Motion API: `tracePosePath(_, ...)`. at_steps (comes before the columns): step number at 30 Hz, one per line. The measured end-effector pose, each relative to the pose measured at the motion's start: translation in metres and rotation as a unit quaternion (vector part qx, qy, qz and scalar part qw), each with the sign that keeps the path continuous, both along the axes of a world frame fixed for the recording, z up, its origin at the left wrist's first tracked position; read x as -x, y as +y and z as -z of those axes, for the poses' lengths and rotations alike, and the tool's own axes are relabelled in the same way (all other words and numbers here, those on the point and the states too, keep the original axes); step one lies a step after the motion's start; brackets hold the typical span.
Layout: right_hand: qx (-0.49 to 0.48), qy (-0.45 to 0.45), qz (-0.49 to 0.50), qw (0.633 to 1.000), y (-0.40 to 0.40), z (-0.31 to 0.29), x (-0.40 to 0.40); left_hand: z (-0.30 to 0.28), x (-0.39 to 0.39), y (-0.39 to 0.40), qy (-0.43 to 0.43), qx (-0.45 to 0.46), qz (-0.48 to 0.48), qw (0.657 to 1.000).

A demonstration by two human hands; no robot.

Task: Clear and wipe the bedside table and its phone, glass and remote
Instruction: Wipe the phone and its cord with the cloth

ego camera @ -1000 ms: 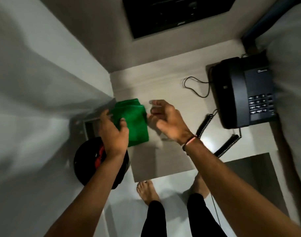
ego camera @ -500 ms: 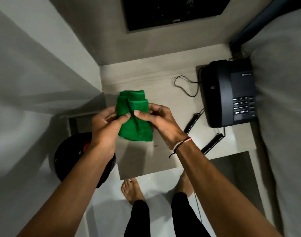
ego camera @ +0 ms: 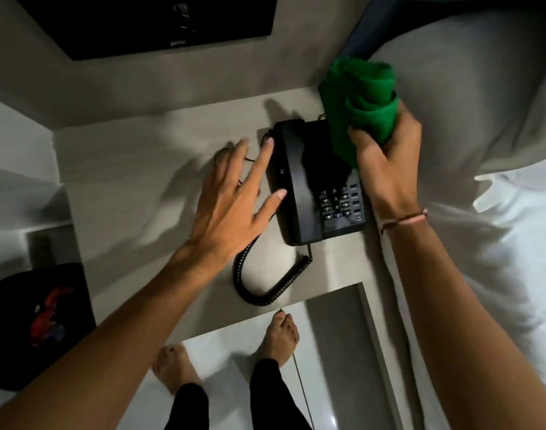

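Observation:
A black desk phone (ego camera: 309, 181) with a keypad and a coiled cord (ego camera: 265, 283) sits on the pale bedside table (ego camera: 135, 187), near its right edge. My right hand (ego camera: 386, 159) grips a bunched green cloth (ego camera: 358, 100) over the phone's far right corner. My left hand (ego camera: 234, 200) is spread open, fingers apart, its fingertips at the left side of the phone's handset. No glass or remote is in view.
A bed with a grey pillow (ego camera: 470, 97) and white sheet (ego camera: 513, 274) borders the table on the right. A dark bin (ego camera: 32, 324) holding red rubbish stands on the floor at the left. A black panel (ego camera: 153, 23) hangs on the wall behind. My bare feet (ego camera: 281, 336) stand below the table.
Both hands held the green cloth over the table's left part; now only my right hand holds it, moved right above the phone. My left hand let go and reached to the handset.

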State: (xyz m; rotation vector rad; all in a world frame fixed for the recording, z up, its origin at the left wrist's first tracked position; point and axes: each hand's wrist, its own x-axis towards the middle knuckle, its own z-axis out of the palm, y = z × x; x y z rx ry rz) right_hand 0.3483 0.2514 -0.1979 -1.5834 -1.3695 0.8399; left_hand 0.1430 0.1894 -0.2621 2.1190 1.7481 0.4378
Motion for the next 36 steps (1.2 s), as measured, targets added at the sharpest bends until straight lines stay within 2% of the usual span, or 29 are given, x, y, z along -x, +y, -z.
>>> tracePosePath(2, -0.022, -0.172, -0.085, 0.981, 0.021, 0.014, -0.011, 0.011, -0.011, 0.004, 0.087, 0.017, 0.060, 0.994)
tracePosePath(4, 0.021, -0.320, -0.189, 0.928, 0.029, 0.033, -0.015, 0.021, -0.017, 0.007, 0.122, 0.026, 0.077, 0.989)
tracePosePath(6, 0.048, -0.371, -0.247, 0.894, 0.023, 0.048, -0.014, 0.026, -0.018, 0.008, 0.133, 0.036, 0.065, 0.988)
tracePosePath(12, 0.014, -0.334, -0.206, 0.920, -0.040, 0.073, -0.031, 0.032, -0.025, 0.002, 0.149, 0.043, 0.049, 0.987)
tracePosePath(20, 0.040, -0.373, -0.213, 0.902, -0.133, 0.076, -0.069, 0.030, -0.026, 0.003, 0.120, 0.072, 0.041, 0.989)
tracePosePath(22, 0.062, -0.333, -0.188, 0.922, -0.146, 0.069, -0.069, 0.029, -0.027, 0.001, 0.111, 0.074, 0.041, 0.990)
tracePosePath(25, 0.043, -0.209, -0.119, 0.970, -0.136, 0.055, -0.064, 0.028, -0.028, 0.001, 0.097, 0.077, 0.038, 0.992)
tracePosePath(28, -0.037, -0.204, -0.027, 0.978, -0.086, 0.045, -0.046, 0.027, -0.028, 0.004, 0.086, 0.084, 0.032, 0.992)
tracePosePath(30, -0.042, -0.220, -0.005, 0.974, -0.045, 0.046, -0.029, 0.027, -0.028, 0.004, 0.087, 0.085, 0.030, 0.992)
tracePosePath(32, -0.013, -0.270, -0.039, 0.962, -0.014, 0.054, -0.013, 0.028, -0.028, 0.002, 0.092, 0.087, 0.034, 0.991)
tracePosePath(34, -0.007, -0.342, -0.098, 0.935, 0.000, 0.067, -0.008, 0.028, -0.027, 0.003, 0.094, 0.099, 0.036, 0.990)
tracePosePath(36, -0.011, -0.362, -0.118, 0.925, -0.004, 0.074, -0.014, 0.028, -0.026, 0.004, 0.094, 0.107, 0.035, 0.989)
